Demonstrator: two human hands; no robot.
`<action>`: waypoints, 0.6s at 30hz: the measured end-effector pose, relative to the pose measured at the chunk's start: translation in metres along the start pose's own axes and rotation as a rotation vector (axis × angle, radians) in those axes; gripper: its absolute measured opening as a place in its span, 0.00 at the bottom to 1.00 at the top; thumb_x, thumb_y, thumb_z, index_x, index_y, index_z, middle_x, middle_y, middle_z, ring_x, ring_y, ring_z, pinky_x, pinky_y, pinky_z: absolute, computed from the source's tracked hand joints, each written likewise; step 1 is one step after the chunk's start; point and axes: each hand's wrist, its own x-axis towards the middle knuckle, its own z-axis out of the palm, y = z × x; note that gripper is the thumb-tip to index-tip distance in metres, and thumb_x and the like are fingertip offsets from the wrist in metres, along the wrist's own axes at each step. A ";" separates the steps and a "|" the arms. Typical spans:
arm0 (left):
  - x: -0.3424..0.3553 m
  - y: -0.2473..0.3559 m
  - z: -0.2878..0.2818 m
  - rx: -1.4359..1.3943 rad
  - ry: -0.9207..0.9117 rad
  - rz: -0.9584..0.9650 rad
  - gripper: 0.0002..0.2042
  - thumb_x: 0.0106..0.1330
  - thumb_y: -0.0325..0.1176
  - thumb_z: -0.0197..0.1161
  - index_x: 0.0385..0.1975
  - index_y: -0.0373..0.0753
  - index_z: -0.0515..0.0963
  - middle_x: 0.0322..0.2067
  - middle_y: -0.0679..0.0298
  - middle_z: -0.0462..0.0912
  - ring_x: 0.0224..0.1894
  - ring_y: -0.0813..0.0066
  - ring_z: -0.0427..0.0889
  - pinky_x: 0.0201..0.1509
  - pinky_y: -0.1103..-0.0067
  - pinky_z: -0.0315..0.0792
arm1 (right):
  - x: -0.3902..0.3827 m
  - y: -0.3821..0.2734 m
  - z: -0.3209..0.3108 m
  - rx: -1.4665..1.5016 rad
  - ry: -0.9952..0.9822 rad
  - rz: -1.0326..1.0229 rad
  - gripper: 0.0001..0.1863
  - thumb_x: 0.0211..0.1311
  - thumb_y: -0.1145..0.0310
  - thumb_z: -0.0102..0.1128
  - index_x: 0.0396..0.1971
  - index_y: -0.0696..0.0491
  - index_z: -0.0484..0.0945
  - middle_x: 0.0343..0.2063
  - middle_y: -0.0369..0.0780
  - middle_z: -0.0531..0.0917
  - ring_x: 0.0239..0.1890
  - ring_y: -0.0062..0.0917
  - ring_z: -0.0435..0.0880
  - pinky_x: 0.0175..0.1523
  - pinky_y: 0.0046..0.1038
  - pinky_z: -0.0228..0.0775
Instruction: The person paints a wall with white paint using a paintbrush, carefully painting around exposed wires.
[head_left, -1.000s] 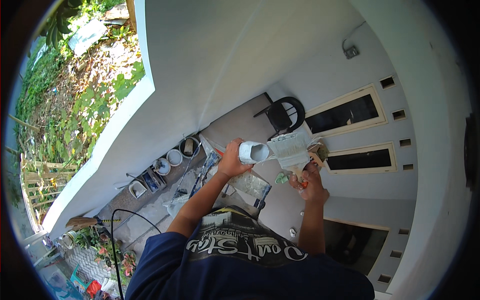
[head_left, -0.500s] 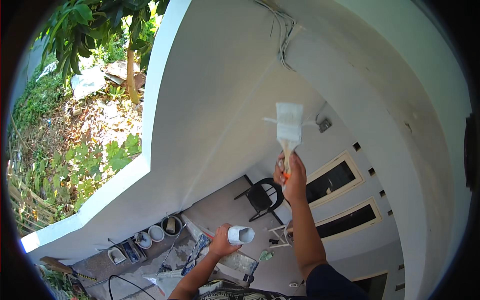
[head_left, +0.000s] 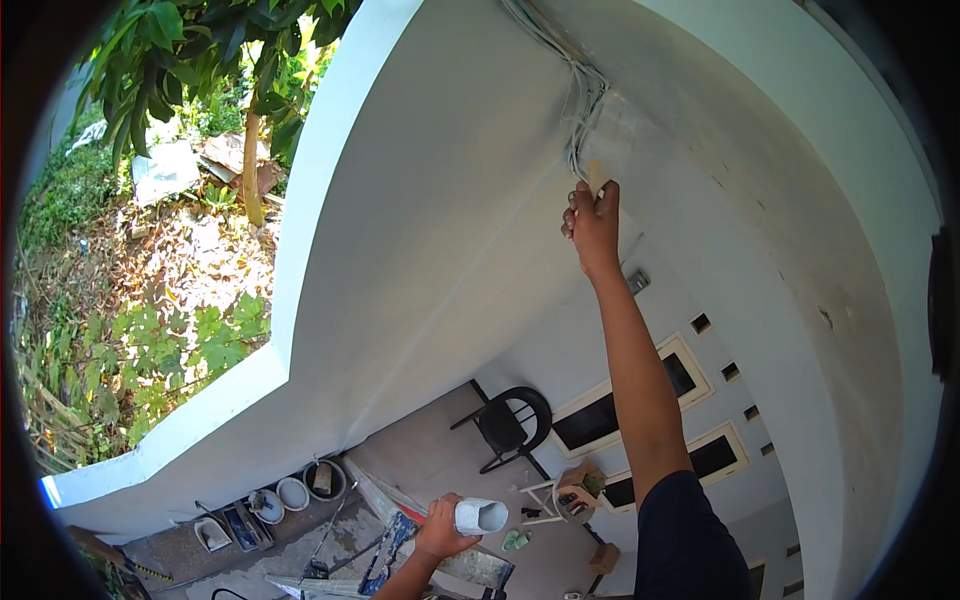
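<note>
My right hand (head_left: 595, 222) is stretched high overhead, closed around the wooden handle of a wide paintbrush (head_left: 603, 155). The brush's bristles press against the pale wall just below a bundle of white cables (head_left: 562, 62). Far below, my left hand (head_left: 438, 532) grips a white plastic cup (head_left: 482, 516), held on its side with the open mouth facing right. The cup's contents cannot be seen.
Below lies a concrete floor with a black chair (head_left: 510, 425), several buckets and trays (head_left: 295, 492) along the low wall, and a small stool (head_left: 545, 500). Dark windows (head_left: 620, 400) and a small wall box (head_left: 637, 281) sit under my arm. Garden plants (head_left: 150, 330) are at left.
My right arm has reached higher, carrying the brush from in front of the wall up to the cables. The left hand with the cup stayed low while the view tilted upward.
</note>
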 end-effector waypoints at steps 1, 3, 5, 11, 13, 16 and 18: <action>-0.001 -0.001 -0.001 0.004 0.005 0.002 0.41 0.42 0.44 0.83 0.57 0.37 0.70 0.50 0.50 0.77 0.54 0.44 0.76 0.59 0.58 0.72 | 0.004 -0.005 0.007 -0.043 -0.019 -0.021 0.13 0.78 0.64 0.54 0.49 0.55 0.62 0.31 0.38 0.74 0.21 0.19 0.73 0.25 0.25 0.68; 0.002 -0.002 -0.002 -0.008 -0.078 -0.060 0.44 0.43 0.45 0.83 0.59 0.35 0.68 0.55 0.50 0.74 0.57 0.45 0.73 0.64 0.59 0.69 | 0.015 -0.008 0.011 -0.092 -0.027 -0.045 0.13 0.78 0.65 0.54 0.49 0.56 0.62 0.32 0.40 0.75 0.23 0.23 0.75 0.29 0.28 0.71; 0.005 0.002 -0.001 -0.012 -0.097 -0.049 0.43 0.42 0.44 0.83 0.59 0.35 0.68 0.55 0.50 0.74 0.57 0.45 0.73 0.64 0.59 0.69 | 0.028 -0.004 0.005 -0.424 0.061 -0.340 0.14 0.77 0.67 0.53 0.50 0.58 0.61 0.34 0.46 0.77 0.31 0.32 0.79 0.42 0.34 0.74; -0.001 -0.002 -0.003 -0.019 -0.084 -0.068 0.42 0.42 0.45 0.83 0.59 0.36 0.69 0.54 0.50 0.75 0.57 0.45 0.74 0.63 0.59 0.70 | 0.031 -0.033 0.040 -0.468 0.176 -0.363 0.16 0.77 0.67 0.53 0.53 0.60 0.62 0.42 0.54 0.79 0.42 0.46 0.82 0.52 0.37 0.73; -0.001 -0.001 -0.003 -0.028 -0.076 -0.062 0.42 0.42 0.45 0.83 0.58 0.36 0.69 0.54 0.50 0.75 0.56 0.45 0.74 0.62 0.59 0.70 | 0.043 -0.027 0.038 -0.449 0.235 -0.427 0.15 0.77 0.67 0.53 0.52 0.59 0.62 0.42 0.55 0.79 0.42 0.46 0.82 0.52 0.38 0.72; 0.001 0.002 0.000 -0.015 -0.042 0.000 0.41 0.43 0.45 0.82 0.57 0.37 0.70 0.52 0.52 0.75 0.55 0.45 0.74 0.62 0.59 0.70 | 0.067 0.001 0.031 -0.366 0.300 -0.389 0.14 0.78 0.68 0.52 0.52 0.58 0.61 0.39 0.52 0.78 0.38 0.41 0.81 0.48 0.38 0.73; 0.002 0.004 -0.003 -0.030 -0.070 -0.050 0.40 0.43 0.44 0.82 0.57 0.37 0.70 0.52 0.53 0.75 0.55 0.46 0.74 0.61 0.59 0.70 | 0.068 0.012 0.037 -0.290 0.298 -0.284 0.14 0.78 0.68 0.52 0.52 0.58 0.60 0.37 0.49 0.77 0.34 0.36 0.80 0.43 0.37 0.74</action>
